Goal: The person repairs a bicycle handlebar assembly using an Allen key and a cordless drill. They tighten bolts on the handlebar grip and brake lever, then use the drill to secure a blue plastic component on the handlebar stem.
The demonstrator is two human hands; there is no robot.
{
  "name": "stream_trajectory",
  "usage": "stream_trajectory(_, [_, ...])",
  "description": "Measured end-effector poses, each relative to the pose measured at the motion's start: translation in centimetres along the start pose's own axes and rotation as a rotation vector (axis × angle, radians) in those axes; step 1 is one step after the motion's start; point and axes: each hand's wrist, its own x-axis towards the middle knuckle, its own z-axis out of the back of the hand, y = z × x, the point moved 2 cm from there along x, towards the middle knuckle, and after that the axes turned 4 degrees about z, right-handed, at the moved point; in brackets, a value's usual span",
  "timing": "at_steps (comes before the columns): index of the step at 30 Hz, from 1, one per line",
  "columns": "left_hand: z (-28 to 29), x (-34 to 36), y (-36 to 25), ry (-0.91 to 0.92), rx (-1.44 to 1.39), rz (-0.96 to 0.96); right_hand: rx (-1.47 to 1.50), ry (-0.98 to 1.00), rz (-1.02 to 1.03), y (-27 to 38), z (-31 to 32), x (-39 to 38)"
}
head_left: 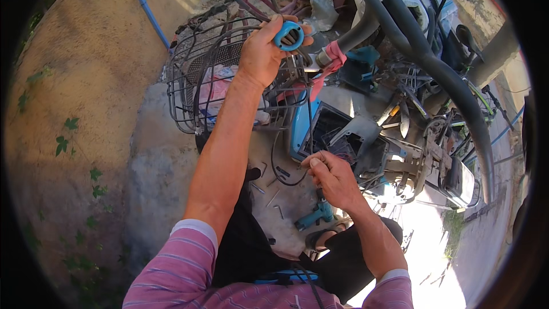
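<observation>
My left hand is raised in front of a wire bicycle basket and grips a blue ring-shaped part with a dark inner piece. A thin black cable runs down from that part to my right hand, which pinches the cable's lower end between thumb and fingers. Below the hands stands a small electric bike with its blue panel opened, showing wiring and a black housing inside.
A teal cordless drill and several loose screws lie on the concrete by my sandalled foot. Black handlebar tubing arcs across the right. A blue pipe runs along a tan wall on the left. A pink rag is tied near the handlebar stem.
</observation>
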Motion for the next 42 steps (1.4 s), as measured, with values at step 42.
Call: stream_trajectory(42, [0.6, -1.5, 3.8, 0.180, 0.199, -0.205, 0.434, -0.224, -1.010, -40.6, -14.4, -11.8])
